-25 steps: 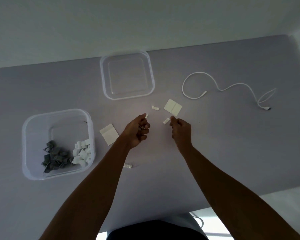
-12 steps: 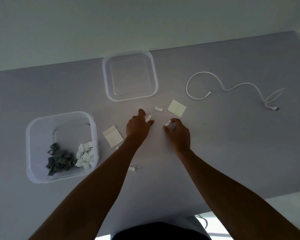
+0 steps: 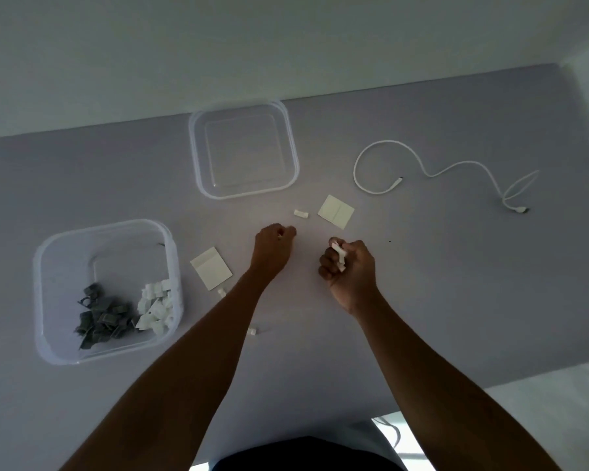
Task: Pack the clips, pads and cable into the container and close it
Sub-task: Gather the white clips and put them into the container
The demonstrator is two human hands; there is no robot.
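Plain indoor room, kind unclear: grey table (image 3: 456,300) against bare pale wall (image 3: 286,45).

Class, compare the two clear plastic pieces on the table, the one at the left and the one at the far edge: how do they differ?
The container at the left is deep with tall walls; the lid at the far edge is shallow and flat. The container holds grey clips and white clips; the lid holds nothing. The container lies nearer the person, the lid farther off. Both are clear, square, round-cornered plastic.

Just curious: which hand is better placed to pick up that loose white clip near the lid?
Probably the left hand: the clip lies just beyond its knuckles, while the right hand sits farther off and already holds white clips.
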